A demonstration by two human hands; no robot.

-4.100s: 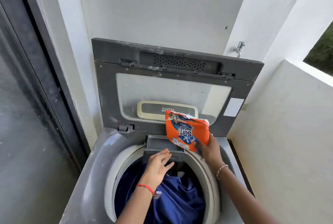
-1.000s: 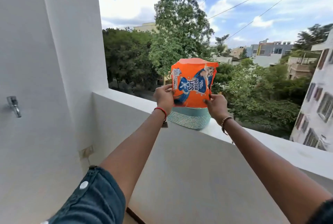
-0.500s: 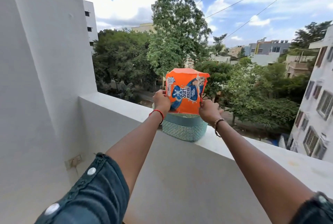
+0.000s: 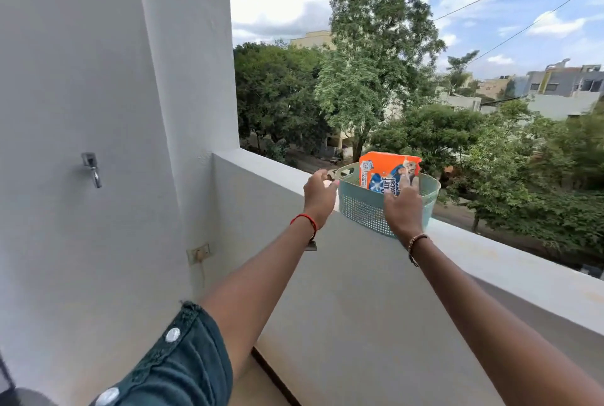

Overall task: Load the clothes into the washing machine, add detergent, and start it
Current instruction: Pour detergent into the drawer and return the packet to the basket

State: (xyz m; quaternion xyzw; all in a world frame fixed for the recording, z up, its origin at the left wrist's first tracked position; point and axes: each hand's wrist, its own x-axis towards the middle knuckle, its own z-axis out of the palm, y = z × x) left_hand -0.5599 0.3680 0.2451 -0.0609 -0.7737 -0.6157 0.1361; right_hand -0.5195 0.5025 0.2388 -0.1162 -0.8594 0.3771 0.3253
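orange detergent packet stands upright inside the teal perforated basket, which sits on top of the white balcony ledge at about two o'clock from the centre of view. the left hand hovers at the basket's nine o'clock side, fingers loosely spread and clamped on nothing, just beside the rim handle. the right hand is at the basket's near wall, six o'clock of the packet, fingers reaching up toward the packet's face; whether they touch it i cannot tell, but they look parted rather than pinched.

judging by this, the detergent step is at its close: the packet is stowed in the basket. the washing machine is out of view, so its state cannot be read. what seems to remain is starting the machine, which calls for pulling both hands clear of the basket without nudging it off the ledge, turning toward the washer, shutting the lid and pressing start.
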